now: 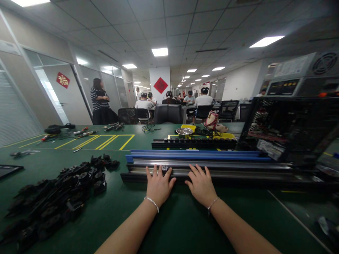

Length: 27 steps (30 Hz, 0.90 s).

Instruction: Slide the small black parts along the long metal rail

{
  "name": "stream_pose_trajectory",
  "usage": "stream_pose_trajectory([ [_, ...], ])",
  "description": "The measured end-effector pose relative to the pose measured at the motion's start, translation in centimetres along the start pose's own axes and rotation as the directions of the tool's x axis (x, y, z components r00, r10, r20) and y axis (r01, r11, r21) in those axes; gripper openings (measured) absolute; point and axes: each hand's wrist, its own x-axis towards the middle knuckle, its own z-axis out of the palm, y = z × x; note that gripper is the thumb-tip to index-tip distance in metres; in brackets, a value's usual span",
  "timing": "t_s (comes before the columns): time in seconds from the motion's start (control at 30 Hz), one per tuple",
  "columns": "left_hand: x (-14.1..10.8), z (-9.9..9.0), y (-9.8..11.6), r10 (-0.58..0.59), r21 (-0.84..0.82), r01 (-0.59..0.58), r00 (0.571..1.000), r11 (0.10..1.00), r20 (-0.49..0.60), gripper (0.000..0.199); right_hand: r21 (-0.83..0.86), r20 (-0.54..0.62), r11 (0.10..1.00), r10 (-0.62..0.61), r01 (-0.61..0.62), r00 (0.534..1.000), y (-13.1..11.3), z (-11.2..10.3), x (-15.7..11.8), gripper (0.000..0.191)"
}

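Observation:
My left hand [159, 184] lies palm down with its fingers spread, the fingertips on the near black and metal rail [233, 173]. To its right, my right hand [201, 184] rests the same way, fingers apart, on the edge of that rail. Neither hand holds anything. A small dark part with a light face [165, 168] sits on the rail beside the left fingertips. Blue rails [196, 154] lie just behind, parallel to the near one. Farther back is a dark strip with a row of small black parts [198, 141].
Many black parts [60, 194] are heaped at the left of the green table [180, 225]. An open computer case [296, 127] stands at the right. A metal dish [184, 131], yellow trays and tools lie toward the back. People sit beyond; a person [100, 100] stands at left.

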Motion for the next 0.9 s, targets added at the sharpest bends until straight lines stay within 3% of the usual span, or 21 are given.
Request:
stream_pose_trajectory([
  [0.9, -0.1, 0.6, -1.0, -0.052, -0.009, 0.052, 0.998, 0.999, 0.03, 0.05, 0.005, -0.015, 1.0, -0.001, 0.001, 1.0, 0.1, 0.2, 0.0, 0.017],
])
